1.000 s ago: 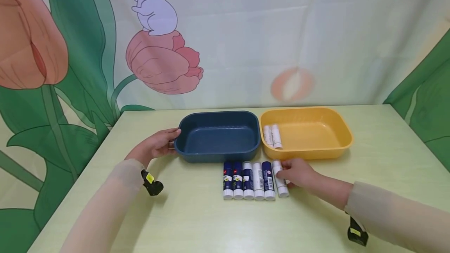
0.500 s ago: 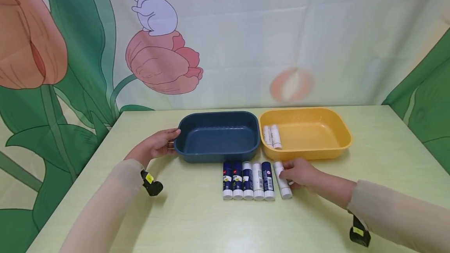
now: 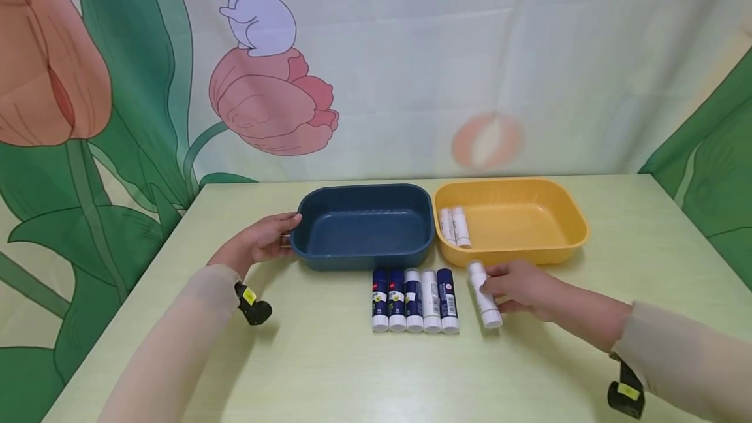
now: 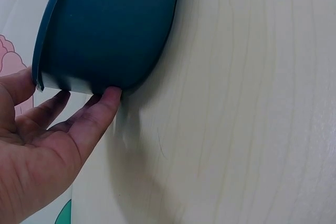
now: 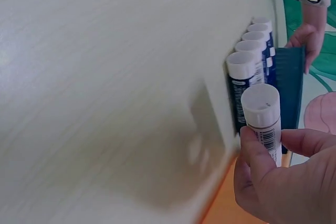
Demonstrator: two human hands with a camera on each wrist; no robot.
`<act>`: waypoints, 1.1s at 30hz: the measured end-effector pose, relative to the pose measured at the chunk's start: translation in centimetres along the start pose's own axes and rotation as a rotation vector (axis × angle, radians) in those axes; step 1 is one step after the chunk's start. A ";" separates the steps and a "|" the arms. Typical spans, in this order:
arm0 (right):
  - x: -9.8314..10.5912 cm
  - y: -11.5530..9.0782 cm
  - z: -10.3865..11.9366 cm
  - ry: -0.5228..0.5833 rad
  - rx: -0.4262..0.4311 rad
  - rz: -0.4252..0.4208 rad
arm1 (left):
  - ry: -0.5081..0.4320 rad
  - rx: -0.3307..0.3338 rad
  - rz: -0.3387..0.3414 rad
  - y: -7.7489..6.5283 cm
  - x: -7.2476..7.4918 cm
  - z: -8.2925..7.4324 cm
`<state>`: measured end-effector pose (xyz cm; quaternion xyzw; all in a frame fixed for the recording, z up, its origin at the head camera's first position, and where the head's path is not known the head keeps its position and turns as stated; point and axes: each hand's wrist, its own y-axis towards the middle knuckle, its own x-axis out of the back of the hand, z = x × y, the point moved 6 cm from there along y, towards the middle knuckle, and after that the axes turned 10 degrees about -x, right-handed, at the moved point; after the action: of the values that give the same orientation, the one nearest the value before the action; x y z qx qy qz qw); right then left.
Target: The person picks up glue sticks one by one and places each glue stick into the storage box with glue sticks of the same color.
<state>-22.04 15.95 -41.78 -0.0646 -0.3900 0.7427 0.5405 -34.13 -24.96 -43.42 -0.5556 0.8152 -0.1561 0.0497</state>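
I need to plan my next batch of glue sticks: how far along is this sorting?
Done: two white glue sticks lie in the yellow tray. In hand: the right hand grips a third white stick, while the left hand touches the blue tray. Left: five sticks in a row on the table.

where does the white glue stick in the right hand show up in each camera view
Head: white glue stick lower centre-right, pinched by the right hand, just right of the row.
Left wrist: not in it.
Right wrist: right of centre, cap toward the camera.
Shared landmark: blue tray.
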 end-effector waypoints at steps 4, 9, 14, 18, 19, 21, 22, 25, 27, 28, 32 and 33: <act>0.7 -0.8 0.6 0.037 0.015 0.037 | -0.003 0.004 -0.003 0.1 0.0 0.0; 1.7 -1.9 1.9 0.056 0.044 0.036 | 0.002 0.010 -0.010 0.3 0.0 0.2; 2.6 -3.0 3.4 0.041 0.066 0.033 | 0.010 0.012 -0.011 0.3 0.0 0.2; 3.3 -3.5 4.6 0.037 0.067 0.024 | 0.021 0.012 -0.006 0.2 -0.1 0.1; 3.5 -3.6 4.9 0.039 0.066 0.019 | 0.023 0.013 -0.005 0.2 0.0 0.1; 3.9 -3.7 5.5 0.040 0.068 0.013 | 0.025 0.011 -0.001 0.3 0.0 0.1; 4.1 -3.8 5.9 0.040 0.070 0.011 | 0.024 0.011 0.000 0.3 0.0 0.1; 4.7 -4.0 7.0 0.035 0.074 0.000 | 0.018 0.011 -0.001 0.3 0.0 0.2; 5.2 -4.2 7.8 0.026 0.085 -0.009 | 0.014 0.009 -0.001 0.3 0.0 0.3; 5.4 -4.3 8.2 0.023 0.092 -0.015 | 0.012 0.008 -0.001 0.3 0.0 0.3; 6.6 -4.5 10.0 0.012 0.116 -0.053 | 0.012 0.005 -0.002 0.3 0.0 0.3; 6.9 -4.5 10.4 0.011 0.121 -0.059 | 0.012 0.005 -0.003 0.3 0.0 0.3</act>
<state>-26.84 17.07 -29.45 -0.0245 -0.3430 0.7484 0.5671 -34.35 -24.95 -43.75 -0.5556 0.8143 -0.1616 0.0462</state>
